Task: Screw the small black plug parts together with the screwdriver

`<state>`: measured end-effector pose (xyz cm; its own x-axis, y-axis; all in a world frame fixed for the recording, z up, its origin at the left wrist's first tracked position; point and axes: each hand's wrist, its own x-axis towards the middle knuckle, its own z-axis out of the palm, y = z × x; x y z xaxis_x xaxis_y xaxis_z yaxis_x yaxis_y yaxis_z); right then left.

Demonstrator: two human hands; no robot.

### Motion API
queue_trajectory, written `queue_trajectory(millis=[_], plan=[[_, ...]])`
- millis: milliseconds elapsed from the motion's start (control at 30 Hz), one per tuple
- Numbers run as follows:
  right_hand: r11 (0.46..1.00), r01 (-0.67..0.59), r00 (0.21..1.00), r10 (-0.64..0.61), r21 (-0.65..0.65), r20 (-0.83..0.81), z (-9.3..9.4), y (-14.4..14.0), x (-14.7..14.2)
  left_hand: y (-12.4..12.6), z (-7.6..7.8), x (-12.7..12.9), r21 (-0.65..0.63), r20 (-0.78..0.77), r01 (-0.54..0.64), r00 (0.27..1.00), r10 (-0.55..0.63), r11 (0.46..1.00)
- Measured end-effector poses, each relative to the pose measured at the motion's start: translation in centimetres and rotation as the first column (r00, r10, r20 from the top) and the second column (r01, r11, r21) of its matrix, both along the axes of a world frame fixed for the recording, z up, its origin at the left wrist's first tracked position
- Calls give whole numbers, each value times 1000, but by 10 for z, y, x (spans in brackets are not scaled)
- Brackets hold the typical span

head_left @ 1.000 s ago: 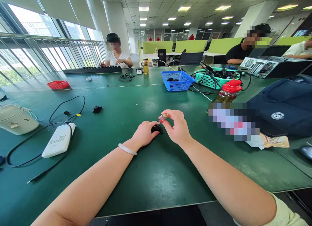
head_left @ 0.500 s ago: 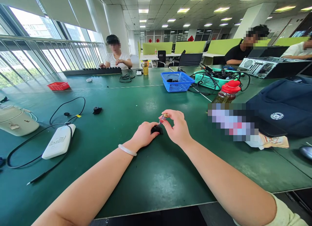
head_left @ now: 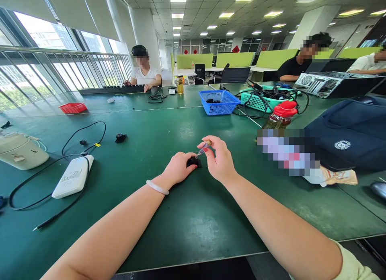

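On the green table, my left hand [head_left: 177, 168] closes its thumb and fingers around a small black plastic part [head_left: 194, 162], holding it against the tabletop. My right hand [head_left: 221, 158] pinches a small screwdriver [head_left: 204, 147] with a clear, purplish handle and a tan end. The tool slants down to the left, its tip at the top of the black part; exact contact is too small to make out. Farther left lies another small black piece [head_left: 120, 138], with a smaller black bit [head_left: 83, 143] beyond it.
A white power bank [head_left: 73, 176] and black cable lie left. Ahead are a red tray [head_left: 72, 108], blue basket [head_left: 219, 103] and green basket [head_left: 256, 101] of cables. At right are a red-lidded bottle [head_left: 282, 113] and dark bag [head_left: 350, 131]. People sit across the table.
The screwdriver leans more to the right, and my right fingers have shifted slightly on it. My left hand stays on the black part. The person opposite has lowered a hand to the table.
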<state>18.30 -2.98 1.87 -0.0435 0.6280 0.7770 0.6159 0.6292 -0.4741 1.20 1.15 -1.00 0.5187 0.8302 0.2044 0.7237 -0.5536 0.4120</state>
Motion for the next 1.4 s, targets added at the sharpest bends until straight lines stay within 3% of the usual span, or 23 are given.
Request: queue_trajectory(millis=[533, 833, 1000, 1167, 1300, 1400], plan=[[997, 37, 999, -34, -65, 35, -1, 1, -1, 2, -4, -1, 7, 17, 22, 1000, -23, 1000], [996, 59, 998, -56, 63, -39, -1, 0, 3, 0, -1, 0, 9, 6, 15, 1000, -15, 1000], [984, 87, 974, -51, -156, 223, 8, -1, 3, -1, 0, -1, 8, 14, 13, 1000, -13, 1000], [927, 116, 825, 110, -356, 555, 6, -12, 6, -6, 4, -1, 62, 17, 22, 1000, -23, 998], [902, 41, 757, 252, -429, 603, -9, -23, 14, -10, 4, -4, 141, 44, -37, 999, 31, 989], [851, 74, 711, 321, -520, 626, -14, -24, 14, -12, 10, -5, 272, 112, -73, 993, 43, 960]])
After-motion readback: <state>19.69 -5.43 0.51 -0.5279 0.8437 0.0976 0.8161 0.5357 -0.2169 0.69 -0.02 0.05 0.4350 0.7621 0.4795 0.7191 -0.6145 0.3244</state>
